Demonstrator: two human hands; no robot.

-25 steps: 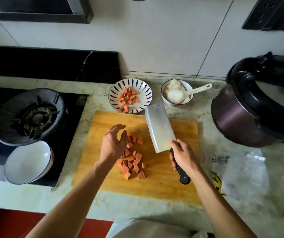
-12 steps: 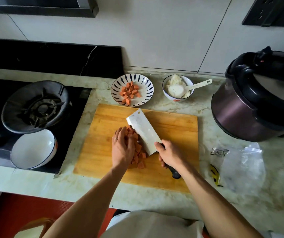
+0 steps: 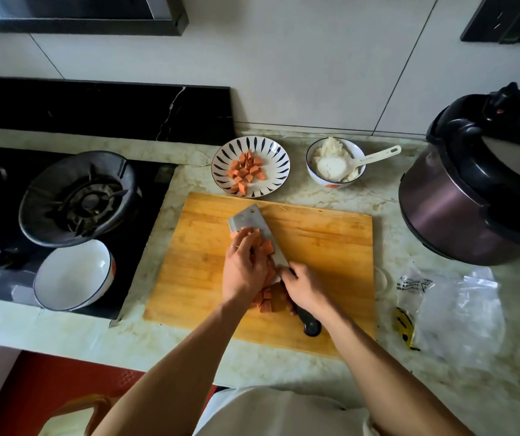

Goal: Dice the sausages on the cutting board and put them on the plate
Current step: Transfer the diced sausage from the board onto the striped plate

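A wooden cutting board [image 3: 315, 247] lies in the middle of the counter. My right hand [image 3: 304, 286] grips the black handle of a cleaver [image 3: 247, 220], whose flat blade lies low over the board. Several diced sausage pieces [image 3: 266, 247] sit on the blade, and my left hand [image 3: 243, 267] presses them against it with curved fingers. More dice [image 3: 268, 302] lie on the board between my hands. Behind the board, a blue-striped plate [image 3: 271, 152] holds several sausage dice [image 3: 246, 169].
A bowl of rice with a white spoon [image 3: 336, 163] stands right of the plate. A dark rice cooker [image 3: 479, 190] fills the right side. A gas burner [image 3: 79, 196] and a white bowl [image 3: 74, 275] are at the left. A clear plastic bag [image 3: 460, 309] lies at right.
The cleaver came down from near the plate and slid flat under the sausage dice. My left hand closed in on the pile and pushed pieces onto the blade.
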